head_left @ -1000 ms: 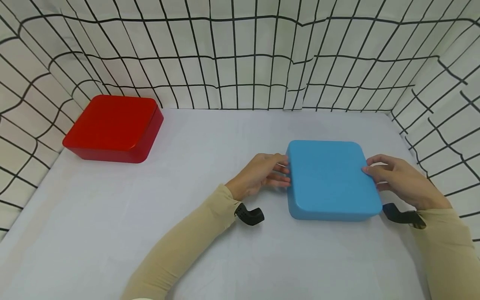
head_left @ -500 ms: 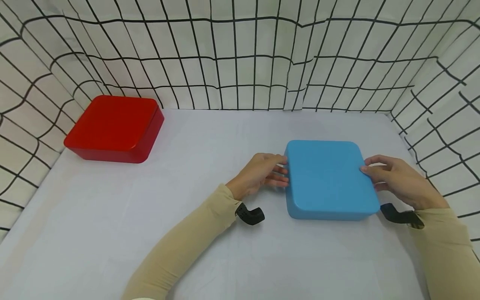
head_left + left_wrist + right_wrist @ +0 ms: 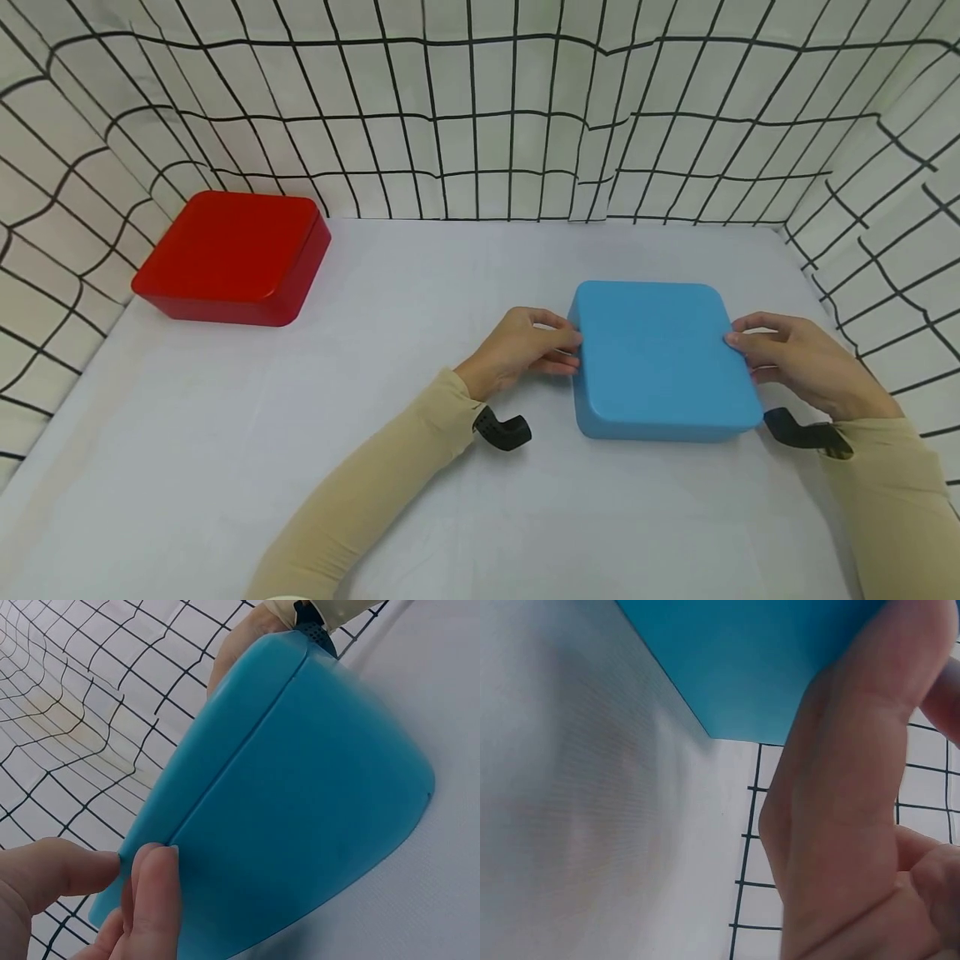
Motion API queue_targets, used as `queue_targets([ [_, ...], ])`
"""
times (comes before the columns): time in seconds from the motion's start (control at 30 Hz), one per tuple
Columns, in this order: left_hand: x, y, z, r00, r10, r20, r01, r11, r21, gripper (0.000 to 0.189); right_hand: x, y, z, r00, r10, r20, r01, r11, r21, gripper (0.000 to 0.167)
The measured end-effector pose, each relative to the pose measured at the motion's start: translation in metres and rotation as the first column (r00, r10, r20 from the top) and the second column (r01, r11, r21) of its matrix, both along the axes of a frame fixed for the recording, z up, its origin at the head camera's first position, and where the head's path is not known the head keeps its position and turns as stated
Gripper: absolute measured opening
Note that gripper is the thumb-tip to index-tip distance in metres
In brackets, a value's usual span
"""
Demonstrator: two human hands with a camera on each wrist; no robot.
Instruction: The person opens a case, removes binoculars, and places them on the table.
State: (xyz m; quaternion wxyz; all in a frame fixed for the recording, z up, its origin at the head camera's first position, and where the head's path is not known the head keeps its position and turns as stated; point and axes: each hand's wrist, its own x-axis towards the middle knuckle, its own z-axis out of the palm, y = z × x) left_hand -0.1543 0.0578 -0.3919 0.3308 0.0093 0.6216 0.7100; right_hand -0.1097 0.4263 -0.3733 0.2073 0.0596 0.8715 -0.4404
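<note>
A light-blue square box (image 3: 663,358) with rounded corners lies flat on the white table, right of centre. A seam along its side in the left wrist view sets off a lid (image 3: 202,742) from the deeper base (image 3: 300,802). At the left edge my left hand (image 3: 517,354) pinches the lid's rim, thumb on the upper edge and a fingertip at the seam. My right hand (image 3: 813,367) holds the opposite edge, its thumb at the top rim and its fingers along the side. The box's contents are hidden.
A red box (image 3: 232,250) of similar shape stands at the back left. Black wire grid (image 3: 510,112) over white walls borders the back and both sides of the white table (image 3: 420,517). Dark curved mounts (image 3: 501,428) sit at both wrists.
My left thumb and fingers have shifted and closed on the box's left rim. The right hand keeps its hold, and both boxes stay in place.
</note>
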Motion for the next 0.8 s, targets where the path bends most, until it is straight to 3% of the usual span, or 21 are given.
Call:
queue_targets([
  [0.27, 0.0018, 0.0001, 0.0013, 0.999, 0.033, -0.001, -0.033, 0.999, 0.021, 0.027, 0.0009, 0.0001, 0.0008, 1.000, -0.008, 0.002, 0.008, 1.000, 0.016, 0.062],
  [0.8, 0.0001, 0.0002, -0.0015, 0.999, 0.036, 0.034, -0.037, 0.999, 0.026, 0.027, 0.0027, 0.0001, 0.0023, 1.000, -0.016, 0.004, 0.016, 1.000, 0.010, 0.061],
])
